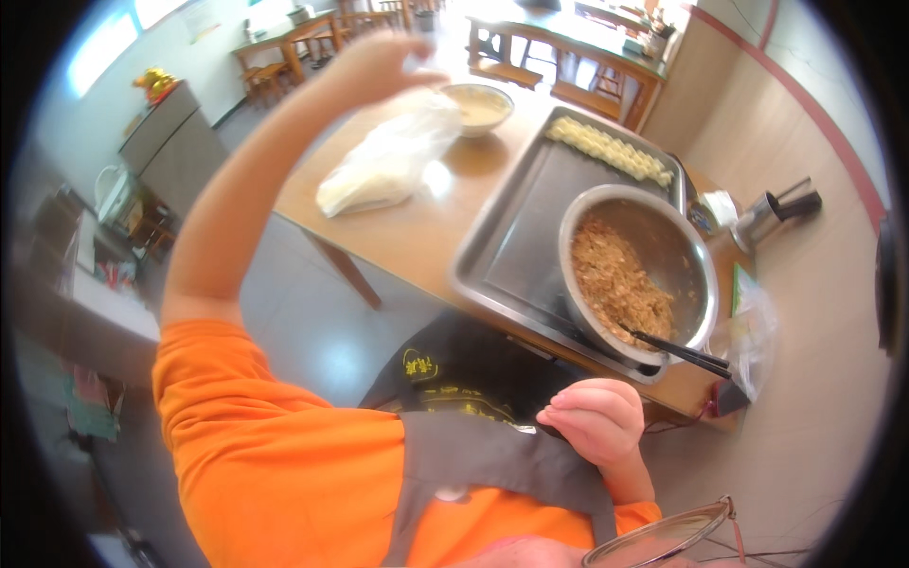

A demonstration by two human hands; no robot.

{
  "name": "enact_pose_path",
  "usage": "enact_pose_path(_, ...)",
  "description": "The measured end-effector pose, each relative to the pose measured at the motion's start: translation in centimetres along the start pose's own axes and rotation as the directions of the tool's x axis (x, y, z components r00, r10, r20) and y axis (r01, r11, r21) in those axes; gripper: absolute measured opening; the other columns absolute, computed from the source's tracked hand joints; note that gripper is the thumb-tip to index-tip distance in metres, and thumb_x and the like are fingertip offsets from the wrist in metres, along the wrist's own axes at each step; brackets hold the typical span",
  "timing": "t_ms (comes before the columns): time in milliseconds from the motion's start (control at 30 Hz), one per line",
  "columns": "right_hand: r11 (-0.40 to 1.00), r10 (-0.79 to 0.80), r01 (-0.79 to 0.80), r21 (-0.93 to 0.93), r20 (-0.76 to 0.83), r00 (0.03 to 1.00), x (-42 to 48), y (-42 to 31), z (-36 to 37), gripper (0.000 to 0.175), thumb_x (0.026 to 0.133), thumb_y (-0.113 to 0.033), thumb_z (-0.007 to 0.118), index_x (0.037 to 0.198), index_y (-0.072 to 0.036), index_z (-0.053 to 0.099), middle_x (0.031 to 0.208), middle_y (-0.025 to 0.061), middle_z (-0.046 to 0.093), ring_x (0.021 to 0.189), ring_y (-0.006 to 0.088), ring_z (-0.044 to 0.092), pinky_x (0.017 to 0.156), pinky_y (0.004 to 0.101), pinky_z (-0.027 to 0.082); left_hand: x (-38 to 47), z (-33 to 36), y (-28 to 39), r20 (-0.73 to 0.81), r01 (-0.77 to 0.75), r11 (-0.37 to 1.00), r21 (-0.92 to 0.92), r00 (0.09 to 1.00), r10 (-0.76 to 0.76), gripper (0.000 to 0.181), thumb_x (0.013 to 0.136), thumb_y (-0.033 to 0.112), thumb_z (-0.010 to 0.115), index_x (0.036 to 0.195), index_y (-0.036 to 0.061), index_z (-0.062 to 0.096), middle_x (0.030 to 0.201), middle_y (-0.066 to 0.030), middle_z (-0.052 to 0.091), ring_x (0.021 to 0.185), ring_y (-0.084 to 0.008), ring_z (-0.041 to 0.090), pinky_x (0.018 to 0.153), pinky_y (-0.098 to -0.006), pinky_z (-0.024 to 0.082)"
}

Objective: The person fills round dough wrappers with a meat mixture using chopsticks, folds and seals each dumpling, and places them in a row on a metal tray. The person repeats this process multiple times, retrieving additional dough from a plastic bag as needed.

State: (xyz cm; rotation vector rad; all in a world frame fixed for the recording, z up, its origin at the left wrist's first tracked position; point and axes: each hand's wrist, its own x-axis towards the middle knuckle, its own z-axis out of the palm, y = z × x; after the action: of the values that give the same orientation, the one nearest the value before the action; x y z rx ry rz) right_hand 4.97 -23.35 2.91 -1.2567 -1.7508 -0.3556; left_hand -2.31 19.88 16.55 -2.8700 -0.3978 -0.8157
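My left hand (387,67) is stretched out over the far side of the table, blurred, fingers apart and nothing visible in them. Near it are a bowl of pale yellowish liquid (481,110) and a clear plastic bag (419,138) with pale dough wrappers (362,190) at its near end. My right hand (596,419) is close to my apron with curled fingers; whether they hold anything is hidden. In front of it a steel bowl (699,284) of minced filling (618,277), with black chopsticks (682,353) leaning in it, rests on a metal tray (522,227). Folded dumplings (611,150) line the tray's far end.
Right of the tray stand a white-topped container (717,209) and a metal cup (756,220) holding utensils. A crumpled plastic bag (754,334) lies at the wooden table's (398,245) right edge, near the wall. Other tables and stools are beyond.
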Motion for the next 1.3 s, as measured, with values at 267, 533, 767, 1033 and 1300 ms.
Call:
enact_pose_path(267, 0.975, -0.056, 0.04, 0.219, 0.068, 0.996, 7.0, 1.2, 5.1, 0.014, 0.075, -0.009, 0.077, 0.085, -0.002, 0.071, 0.091, 0.0101, 0.068, 0.081, 0.027, 0.067, 0.07, 0.0356, 0.055, -11.5, 5.8, -1.8, -0.151, -0.037, 0.98, -0.197, 0.988, 0.007, 0.018, 0.079, 0.013, 0.069, 0.096, 0.008, 0.065, 0.093, -0.0061, 0.067, 0.099, -0.0266, 0.058, 0.094, -0.0427, 0.041)
enact_pose_path(533, 0.994, 0.023, -0.019, -0.109, 0.042, 0.999, 18.5, 5.6, 16.0, 0.017, 0.086, -0.006, 0.061, 0.102, -0.003, 0.066, 0.101, 0.0156, 0.068, 0.092, 0.0323, 0.067, 0.078, 0.0401, 0.054, -14.6, 6.7, -3.7, 0.104, -0.359, 0.89, 0.281, 0.933, 0.344, 0.014, 0.077, 0.008, 0.064, 0.087, 0.0165, 0.07, 0.082, 0.0013, 0.061, 0.099, -0.0186, 0.055, 0.1, -0.0412, 0.035)
enact_pose_path(767, 0.783, 0.477, 0.015, -0.622, 0.617, 0.626, 22.6, 13.7, 23.8, 0.018, 0.079, -0.005, 0.057, 0.089, -0.005, 0.073, 0.085, 0.0153, 0.071, 0.08, 0.0326, 0.069, 0.073, 0.0411, 0.054, -19.6, 5.9, -5.7, 0.147, -0.173, 0.923, 0.343, 0.981, 0.129, 0.01, 0.072, 0.007, 0.065, 0.08, 0.0125, 0.064, 0.078, -0.0016, 0.056, 0.078, -0.0191, 0.059, 0.078, -0.0358, 0.044)
enact_pose_path(1033, 0.969, 0.2, -0.057, -0.239, 0.635, 0.746, 22.8, 15.6, 32.6, 0.019, 0.081, -0.011, 0.06, 0.092, -0.005, 0.073, 0.094, 0.0167, 0.071, 0.088, 0.0311, 0.069, 0.077, 0.0379, 0.055, -22.7, 4.5, -4.9, 0.03, -0.133, 0.985, 0.112, 0.991, 0.13, 0.014, 0.068, 0.006, 0.064, 0.081, 0.0094, 0.058, 0.076, -0.0036, 0.05, 0.071, -0.0202, 0.056, 0.062, -0.0333, 0.045)
enact_pose_path(1300, 0.704, 0.412, -0.187, -0.685, 0.179, 0.894, 20.9, 21.2, 33.8, 0.023, 0.087, -0.013, 0.057, 0.102, -0.003, 0.07, 0.11, 0.0186, 0.065, 0.105, 0.0336, 0.062, 0.09, 0.0393, 0.051, -23.5, 3.7, -4.7, -0.166, -0.153, 0.984, -0.091, 0.977, 0.137, 0.02, 0.072, 0.005, 0.066, 0.092, 0.0091, 0.064, 0.078, -0.004, 0.046, 0.068, -0.0203, 0.051, 0.061, -0.0337, 0.046)
